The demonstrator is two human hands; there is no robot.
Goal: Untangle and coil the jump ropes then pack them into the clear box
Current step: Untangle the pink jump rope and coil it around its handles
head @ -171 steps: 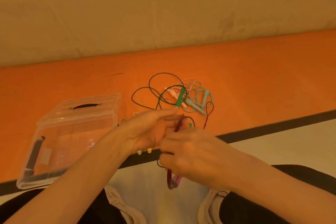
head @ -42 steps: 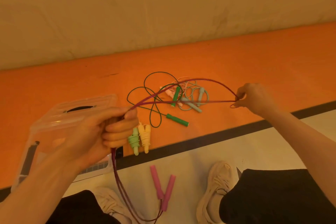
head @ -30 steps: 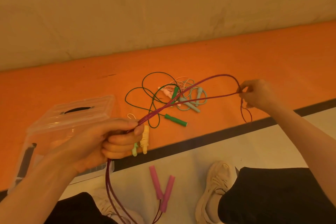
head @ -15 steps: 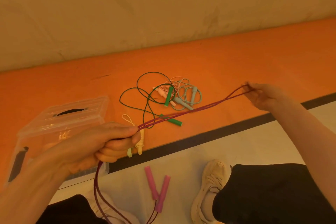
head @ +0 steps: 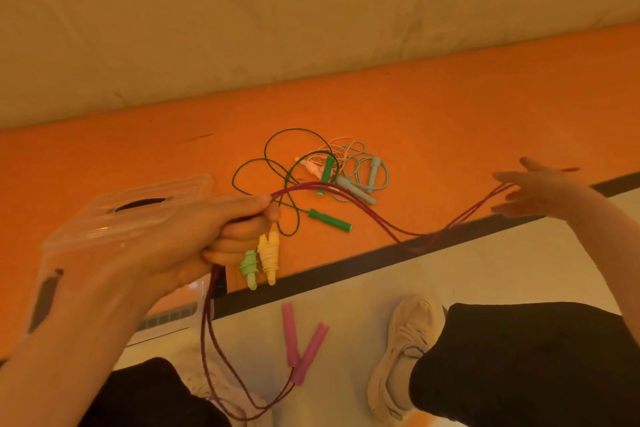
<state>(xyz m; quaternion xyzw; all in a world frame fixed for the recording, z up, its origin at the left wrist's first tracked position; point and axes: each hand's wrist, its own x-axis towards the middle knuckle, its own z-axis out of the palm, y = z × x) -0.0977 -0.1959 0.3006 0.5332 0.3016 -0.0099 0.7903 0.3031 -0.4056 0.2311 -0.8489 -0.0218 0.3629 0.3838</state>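
My left hand (head: 194, 239) has its fingers clamped round the doubled maroon rope (head: 381, 225); my right hand (head: 540, 194) has fingers spread, the rope's far bend draped over them. The rope's long axis sags left to right between both hands, its two pink handles (head: 303, 343) on the floor below. The next fold brings right toward left, I judge. One clear box (head: 114, 215) sits behind the left hand; two wound ropes (head: 263, 258) beside it; three lie tangled beyond.

The left hand (head: 194, 239) holds the dark red rope (head: 377, 222) tight. The right hand (head: 533, 191), at the right of the frame, has straight fingers under the rope's loop.
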